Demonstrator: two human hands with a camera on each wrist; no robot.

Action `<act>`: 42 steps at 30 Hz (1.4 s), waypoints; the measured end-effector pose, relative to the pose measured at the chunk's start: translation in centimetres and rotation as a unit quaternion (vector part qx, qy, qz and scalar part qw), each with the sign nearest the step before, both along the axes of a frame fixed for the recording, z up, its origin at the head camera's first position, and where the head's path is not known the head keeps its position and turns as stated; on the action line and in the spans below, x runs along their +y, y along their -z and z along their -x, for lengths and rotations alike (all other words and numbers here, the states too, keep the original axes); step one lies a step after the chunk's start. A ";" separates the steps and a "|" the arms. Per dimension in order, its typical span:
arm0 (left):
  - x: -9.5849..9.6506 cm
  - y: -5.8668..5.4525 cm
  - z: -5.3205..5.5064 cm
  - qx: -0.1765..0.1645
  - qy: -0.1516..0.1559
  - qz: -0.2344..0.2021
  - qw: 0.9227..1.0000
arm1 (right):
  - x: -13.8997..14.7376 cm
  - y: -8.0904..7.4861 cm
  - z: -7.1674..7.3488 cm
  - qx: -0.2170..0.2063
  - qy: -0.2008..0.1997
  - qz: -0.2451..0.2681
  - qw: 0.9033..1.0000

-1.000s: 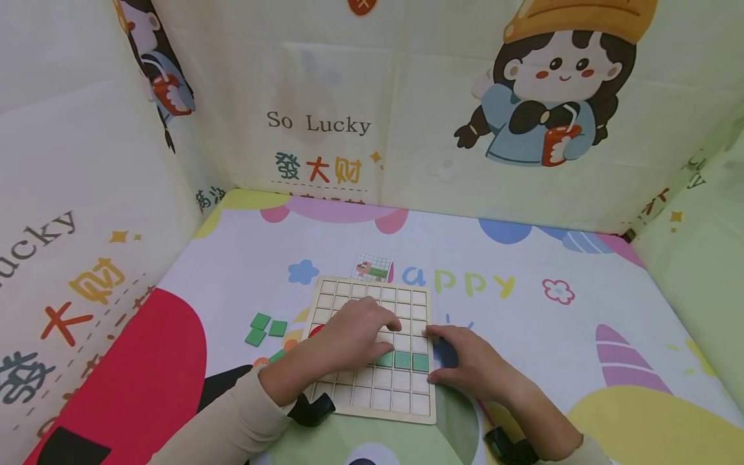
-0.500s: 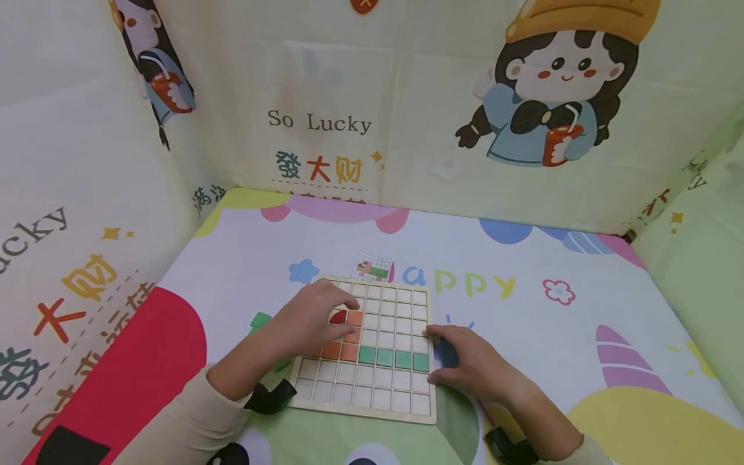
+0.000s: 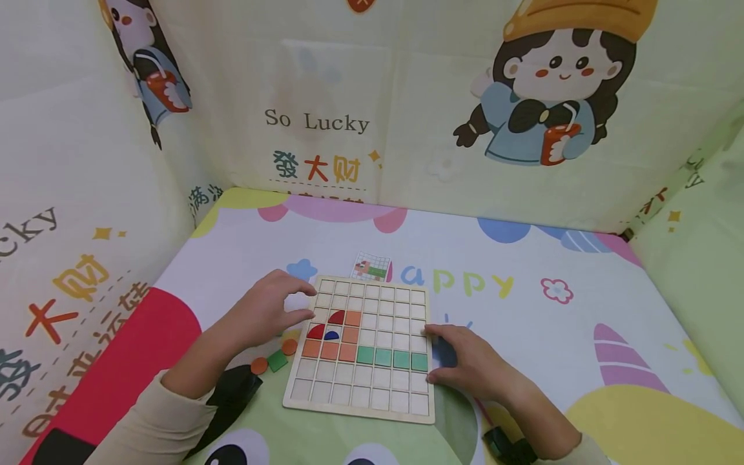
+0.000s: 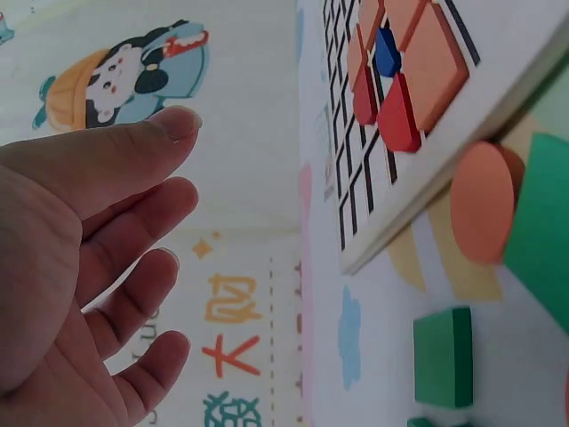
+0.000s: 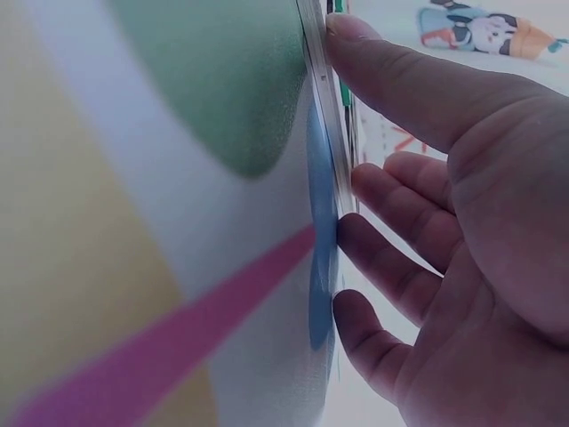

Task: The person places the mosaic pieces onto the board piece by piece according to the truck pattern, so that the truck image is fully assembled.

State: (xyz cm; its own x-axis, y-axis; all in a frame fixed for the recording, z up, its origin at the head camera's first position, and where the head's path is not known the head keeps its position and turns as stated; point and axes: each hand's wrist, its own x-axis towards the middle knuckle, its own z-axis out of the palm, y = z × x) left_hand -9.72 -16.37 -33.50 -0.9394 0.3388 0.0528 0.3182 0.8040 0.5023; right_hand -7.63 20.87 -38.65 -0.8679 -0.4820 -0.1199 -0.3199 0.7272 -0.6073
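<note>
My left hand (image 3: 264, 313) hovers just off the left edge of the wooden grid board (image 3: 359, 412), thumb and fingers spread and holding nothing. The right hand (image 3: 473, 361) touches the board's right edge with its thumb and fingertips. On the grid lie several orange square tiles (image 3: 329, 351), a row of green square tiles (image 3: 383, 357), two red rounded pieces (image 3: 337, 317) and a small blue half-round piece (image 3: 331, 336). Beside the board, below the left hand, are a loose green tile (image 3: 277, 360) and two orange discs (image 3: 289, 347).
A small picture card (image 3: 372, 267) with a gridded pattern lies behind the board. Another loose green tile (image 4: 442, 356) shows in the left wrist view; the left arm covers it in the head view. Printed cloth walls (image 3: 407, 129) enclose the table on the back and sides.
My left hand has moved left, from over the middle of the board to beyond its left edge, uncovering the orange, red and blue pieces. The right hand stays at the board's edge.
</note>
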 end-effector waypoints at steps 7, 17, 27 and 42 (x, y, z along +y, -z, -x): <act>-1.3 0.4 -0.2 -0.024 -0.030 -0.005 0.999 | 0.0 0.0 0.0 -0.004 0.004 0.001 1.000; -2.8 1.3 -0.4 -0.058 -0.042 0.005 0.997 | 0.1 0.2 0.0 -0.003 -0.009 0.003 1.000; -4.4 2.4 -0.8 -0.088 -0.042 0.023 0.995 | 0.0 0.0 0.0 -0.009 0.002 -0.002 1.000; -5.2 3.4 -0.7 -0.108 -0.043 0.044 0.992 | 0.0 -0.1 -0.1 -0.006 0.002 -0.004 1.000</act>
